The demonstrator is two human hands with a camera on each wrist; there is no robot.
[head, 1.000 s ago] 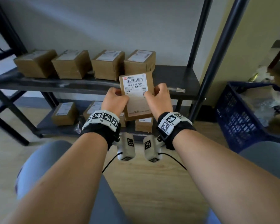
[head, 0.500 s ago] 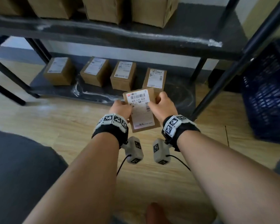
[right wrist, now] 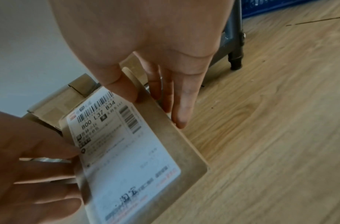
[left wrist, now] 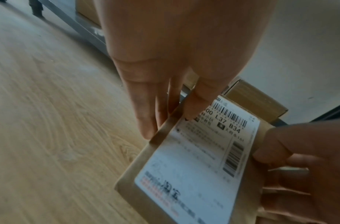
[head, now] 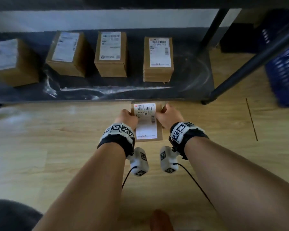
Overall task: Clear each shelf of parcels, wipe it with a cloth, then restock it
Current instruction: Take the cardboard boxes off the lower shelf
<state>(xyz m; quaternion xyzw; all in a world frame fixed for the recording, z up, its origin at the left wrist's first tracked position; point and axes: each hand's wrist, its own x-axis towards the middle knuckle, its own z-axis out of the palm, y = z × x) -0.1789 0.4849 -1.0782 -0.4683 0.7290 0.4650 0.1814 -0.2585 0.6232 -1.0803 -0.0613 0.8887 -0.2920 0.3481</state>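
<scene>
I hold a brown cardboard parcel (head: pixel 147 120) with a white barcode label between both hands, low over the wooden floor just in front of the bottom shelf (head: pixel 107 93). My left hand (head: pixel 127 116) grips its left side, thumb on the label. My right hand (head: pixel 168 115) grips its right side the same way. The left wrist view shows the parcel (left wrist: pixel 194 166), my left hand (left wrist: pixel 171 121) and the right hand (left wrist: pixel 291 159). The right wrist view shows the parcel (right wrist: pixel 136 151) and my right hand (right wrist: pixel 153 109). I cannot tell whether the parcel touches the floor.
Several labelled parcels (head: pixel 158 60) stand in a row on the dark bottom shelf, which has pale streaks near its front. A black shelf post (head: pixel 250 64) slants down at the right. A blue crate (head: pixel 284 69) stands beyond it. Wooden floor (head: pixel 40 147) lies around my arms.
Both hands have carried the parcel down from in front of the middle shelf to floor level before the bottom shelf. My view has tilted down with it.
</scene>
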